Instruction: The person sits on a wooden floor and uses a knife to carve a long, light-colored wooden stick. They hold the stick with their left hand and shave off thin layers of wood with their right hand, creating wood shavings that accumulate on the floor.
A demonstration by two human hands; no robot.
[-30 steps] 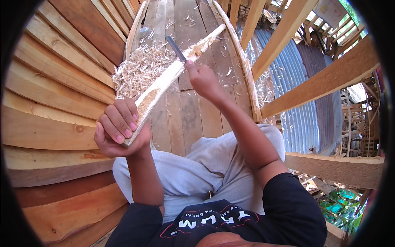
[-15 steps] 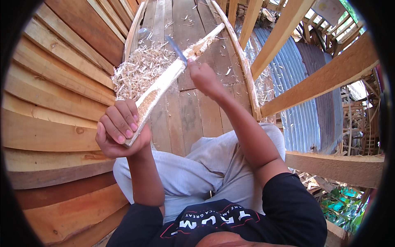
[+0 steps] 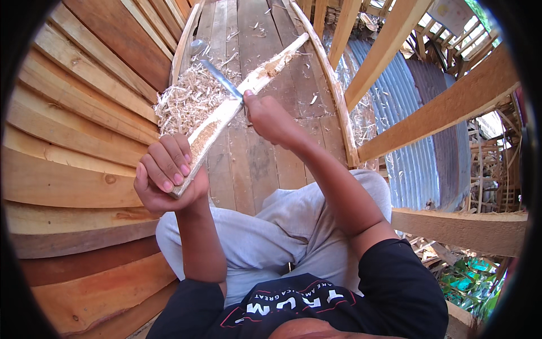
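A long, pale wooden stick (image 3: 223, 113), partly stripped with brown patches, slants from the lower left up to the far right above the plank floor. My left hand (image 3: 169, 175) is wrapped round its near end, fingers closed over the top. In my right hand (image 3: 271, 117) is a knife (image 3: 221, 79), its long blade lying across the stick near the middle and pointing to the upper left. The fist hides the knife's handle. Pale wood shavings (image 3: 192, 96) are heaped on the floor just left of the stick.
A wall of wooden boards (image 3: 73, 169) rises close on my left. To the right are slanted timber beams (image 3: 440, 107) with corrugated metal sheets (image 3: 406, 118) beyond them. A small round container (image 3: 197, 46) stands at the far left of the plank floor (image 3: 254, 164), near the shavings.
My right hand has drawn the knife along the stick toward me and slightly left. My left hand keeps its hold on the near end, almost unmoved.
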